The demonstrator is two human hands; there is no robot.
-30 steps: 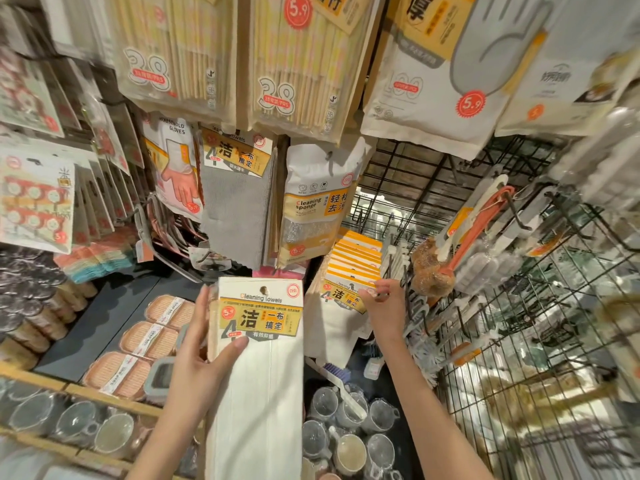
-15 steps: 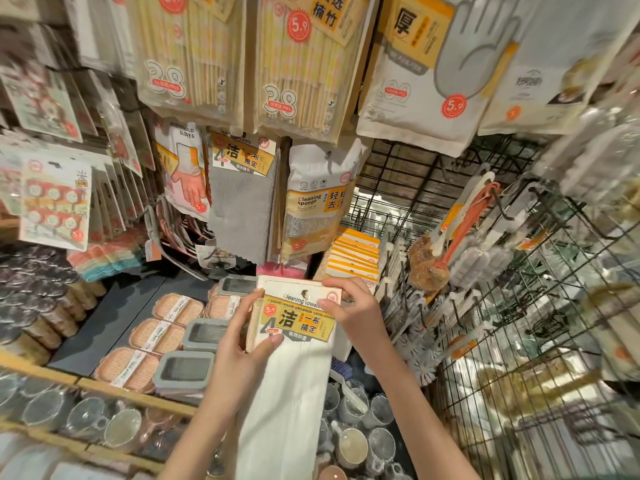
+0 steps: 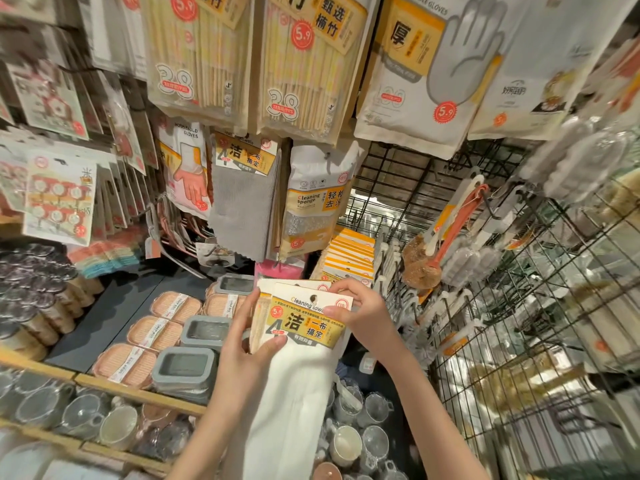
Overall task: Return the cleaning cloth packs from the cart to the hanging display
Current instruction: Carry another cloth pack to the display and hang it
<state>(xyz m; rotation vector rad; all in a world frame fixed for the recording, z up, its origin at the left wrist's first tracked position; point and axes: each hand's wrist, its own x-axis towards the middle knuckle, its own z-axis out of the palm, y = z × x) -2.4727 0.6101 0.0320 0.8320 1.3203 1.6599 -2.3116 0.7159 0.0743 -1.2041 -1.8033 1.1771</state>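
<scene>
where sponges [image 3: 313,202] hang, hands [image 3: 363,317] on pack [image 3: 304,327]

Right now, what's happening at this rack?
A person is restocking a shop display. Both hands hold a white cloth pack by its yellow header card: the left hand grips the card's left edge, the right hand pinches its top right corner. The pack is not yet on a hook. A row of matching packs hangs just behind it, and a grey cloth pack hangs higher up.
</scene>
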